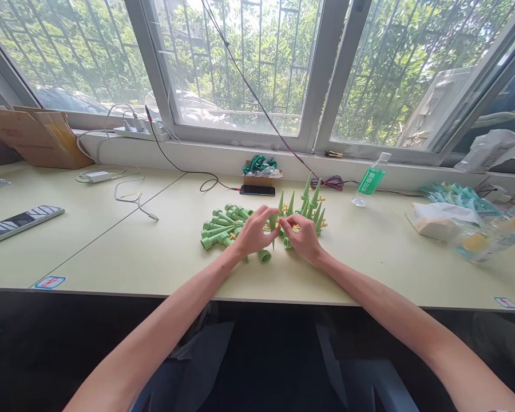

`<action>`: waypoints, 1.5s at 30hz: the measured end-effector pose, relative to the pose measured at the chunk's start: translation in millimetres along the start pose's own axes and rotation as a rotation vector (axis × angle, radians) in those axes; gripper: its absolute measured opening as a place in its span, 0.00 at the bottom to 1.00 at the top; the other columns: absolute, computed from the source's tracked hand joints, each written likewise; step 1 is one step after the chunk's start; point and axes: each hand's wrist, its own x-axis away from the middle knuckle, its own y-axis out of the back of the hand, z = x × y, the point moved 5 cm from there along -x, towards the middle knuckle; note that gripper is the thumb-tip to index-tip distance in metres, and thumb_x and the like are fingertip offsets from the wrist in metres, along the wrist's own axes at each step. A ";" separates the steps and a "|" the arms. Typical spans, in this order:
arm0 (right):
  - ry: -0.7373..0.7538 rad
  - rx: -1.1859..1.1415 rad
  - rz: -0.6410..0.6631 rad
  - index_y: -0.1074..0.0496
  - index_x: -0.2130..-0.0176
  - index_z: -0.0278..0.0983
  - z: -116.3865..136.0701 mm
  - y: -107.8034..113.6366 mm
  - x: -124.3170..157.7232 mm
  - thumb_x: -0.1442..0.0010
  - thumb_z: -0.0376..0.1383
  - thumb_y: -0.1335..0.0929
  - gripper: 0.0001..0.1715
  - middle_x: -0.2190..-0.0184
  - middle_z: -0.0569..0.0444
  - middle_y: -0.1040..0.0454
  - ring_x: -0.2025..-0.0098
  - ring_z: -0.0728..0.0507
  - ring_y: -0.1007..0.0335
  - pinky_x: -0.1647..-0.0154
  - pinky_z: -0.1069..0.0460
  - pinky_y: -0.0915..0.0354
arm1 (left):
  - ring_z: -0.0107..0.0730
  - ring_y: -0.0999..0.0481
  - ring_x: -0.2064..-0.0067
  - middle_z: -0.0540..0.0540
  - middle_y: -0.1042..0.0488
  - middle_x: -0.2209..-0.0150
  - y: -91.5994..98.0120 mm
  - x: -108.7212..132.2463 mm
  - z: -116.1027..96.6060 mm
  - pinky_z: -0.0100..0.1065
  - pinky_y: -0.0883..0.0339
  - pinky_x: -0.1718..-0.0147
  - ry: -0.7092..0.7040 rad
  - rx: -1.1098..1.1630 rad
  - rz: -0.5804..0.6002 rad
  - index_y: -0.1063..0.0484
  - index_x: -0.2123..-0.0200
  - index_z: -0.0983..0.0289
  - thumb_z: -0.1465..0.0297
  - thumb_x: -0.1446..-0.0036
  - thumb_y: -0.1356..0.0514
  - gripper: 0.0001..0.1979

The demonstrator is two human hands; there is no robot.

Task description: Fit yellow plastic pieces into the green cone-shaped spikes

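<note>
My left hand and my right hand meet over the pale green table. Together they pinch a green cone-shaped spike that points downward between them; a small yellow part shows at my right fingertips. To the left of my hands lies a pile of green spikes on their sides. Behind my right hand several green spikes stand upright with their tips up. A loose green ring piece lies just under my left hand.
A black phone and a small box of green parts sit behind the pile. A water bottle leans at the right, with packets beyond it. Cables, a power strip, cardboard and a striped flat object lie at the left.
</note>
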 end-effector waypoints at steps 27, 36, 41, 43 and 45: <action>0.072 -0.027 -0.038 0.26 0.62 0.38 4.2 3.0 1.2 0.37 0.42 0.32 0.10 0.67 0.51 0.24 0.65 0.43 0.29 0.61 0.48 0.33 | 0.28 0.31 0.67 0.54 0.30 0.59 -1.8 -0.2 5.2 0.30 0.37 0.69 0.030 -0.017 -0.007 0.33 0.51 0.62 0.72 0.42 0.39 0.15; 0.039 -0.044 -0.029 0.27 0.57 0.38 2.3 2.3 1.7 0.38 0.42 0.32 0.13 0.65 0.50 0.23 0.64 0.43 0.27 0.58 0.47 0.31 | 0.27 0.32 0.68 0.54 0.31 0.59 -1.4 0.2 6.2 0.29 0.38 0.69 0.038 -0.020 -0.006 0.33 0.51 0.62 0.72 0.43 0.38 0.16; 0.035 -0.049 -0.031 0.27 0.59 0.38 2.4 2.1 1.6 0.37 0.42 0.33 0.11 0.65 0.50 0.22 0.63 0.43 0.26 0.58 0.48 0.32 | 0.26 0.32 0.69 0.53 0.31 0.59 -0.7 0.2 6.7 0.30 0.37 0.69 0.053 -0.017 0.000 0.33 0.50 0.62 0.73 0.44 0.38 0.17; 0.036 -0.047 -0.031 0.27 0.60 0.38 2.3 2.0 1.3 0.37 0.42 0.33 0.11 0.65 0.50 0.23 0.64 0.43 0.27 0.59 0.48 0.32 | 0.26 0.32 0.69 0.53 0.31 0.60 -0.4 0.1 6.4 0.30 0.37 0.69 0.055 -0.016 -0.001 0.33 0.50 0.62 0.73 0.44 0.38 0.17; 0.035 -0.049 -0.026 0.27 0.60 0.38 2.3 1.6 0.9 0.36 0.43 0.33 0.11 0.66 0.51 0.23 0.64 0.43 0.27 0.59 0.48 0.32 | 0.26 0.32 0.69 0.53 0.31 0.60 -0.4 0.0 5.8 0.30 0.37 0.69 0.054 -0.016 -0.002 0.33 0.51 0.62 0.73 0.43 0.38 0.17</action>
